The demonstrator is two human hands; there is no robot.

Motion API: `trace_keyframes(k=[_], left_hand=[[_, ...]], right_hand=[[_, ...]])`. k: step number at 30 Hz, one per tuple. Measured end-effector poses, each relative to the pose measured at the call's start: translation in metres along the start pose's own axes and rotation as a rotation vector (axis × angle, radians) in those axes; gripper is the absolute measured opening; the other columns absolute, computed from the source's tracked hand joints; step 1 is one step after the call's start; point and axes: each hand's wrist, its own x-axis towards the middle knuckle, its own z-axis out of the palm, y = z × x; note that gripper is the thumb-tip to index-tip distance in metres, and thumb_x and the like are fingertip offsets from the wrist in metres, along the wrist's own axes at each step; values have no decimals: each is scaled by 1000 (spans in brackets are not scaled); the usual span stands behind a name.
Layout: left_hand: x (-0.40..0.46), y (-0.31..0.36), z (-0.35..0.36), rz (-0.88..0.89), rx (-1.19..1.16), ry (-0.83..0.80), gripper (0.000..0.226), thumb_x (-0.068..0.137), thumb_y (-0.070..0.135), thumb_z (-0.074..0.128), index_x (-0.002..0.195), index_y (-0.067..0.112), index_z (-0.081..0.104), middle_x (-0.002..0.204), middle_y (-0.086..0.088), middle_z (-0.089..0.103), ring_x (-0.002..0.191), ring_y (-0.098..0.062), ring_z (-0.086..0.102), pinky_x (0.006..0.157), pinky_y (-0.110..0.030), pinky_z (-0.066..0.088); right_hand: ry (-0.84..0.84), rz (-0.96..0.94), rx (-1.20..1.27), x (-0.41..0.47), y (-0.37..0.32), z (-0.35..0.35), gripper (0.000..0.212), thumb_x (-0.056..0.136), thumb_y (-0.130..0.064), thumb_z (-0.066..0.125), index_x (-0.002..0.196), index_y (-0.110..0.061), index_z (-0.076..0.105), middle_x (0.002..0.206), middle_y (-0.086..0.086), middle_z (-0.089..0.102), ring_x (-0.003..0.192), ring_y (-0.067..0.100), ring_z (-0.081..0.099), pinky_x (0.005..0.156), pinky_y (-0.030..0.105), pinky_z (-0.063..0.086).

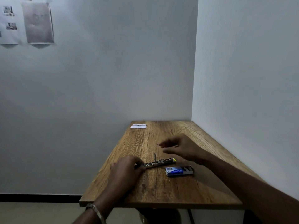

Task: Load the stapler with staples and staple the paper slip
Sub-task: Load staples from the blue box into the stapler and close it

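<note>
Two hands over table (186,191): left hand (125,168) grips stapler (159,163) lying opened mid-table; right hand (181,147) hovers above, fingers relaxed, empty. Staple box (178,170) beside stapler; paper slip (138,126) at far edge.

Staple box (179,170): white lettering on its blue face, too blurred to read.
Paper slip (138,126): faint printed lines, not legible.
Sheets on the wall (37,23): grey pictures only, with no words that can be made out.
</note>
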Motion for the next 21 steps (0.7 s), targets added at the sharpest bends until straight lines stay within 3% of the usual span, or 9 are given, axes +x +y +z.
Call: trace_keyframes(k=[3,4,6,8,12,21], left_hand=[[1,0,-1,-1,8,-19,18,87,44,65,104,38,68,93,23,58,95,-1,57,92,-41,50],[1,0,-1,2,7,-21,18,87,44,65,104,38,68,93,23,58,95,-1,56,92,-42,50],[0,0,-1,6,7,-16,16,87,45,65,102,39,68,91,24,57,94,-1,56,91,-42,50],[0,0,-2,5,11,-10,15,87,45,65,100,39,69,89,24,57,93,-1,56,90,-42,50],[0,0,-2,8,4,-4,14,87,45,65,99,39,69,88,24,56,93,-2,56,89,-43,50],[1,-2,2,9,18,14,17,86,48,65,100,39,69,90,24,58,92,-2,57,88,-43,51]], right_hand=[[-71,-98,-200,7,-21,14,33,84,-19,78,117,-18,73,107,-2,77,89,-3,70,93,26,55],[-89,-117,-237,8,-24,17,33,84,-18,77,117,-16,73,108,1,77,85,-6,68,93,24,53],[-121,-140,-283,9,-23,22,27,85,-12,76,113,-11,74,107,4,77,77,-13,63,79,11,52],[-110,-136,-307,9,-19,25,20,88,-7,73,108,-8,75,105,5,76,74,-16,62,74,7,52],[-74,-123,-306,7,-16,23,16,87,-5,73,102,-8,76,100,3,77,76,-10,66,79,12,56],[-54,-29,-369,1,5,16,14,80,0,77,92,-8,79,89,-2,78,71,-4,70,74,21,61]])
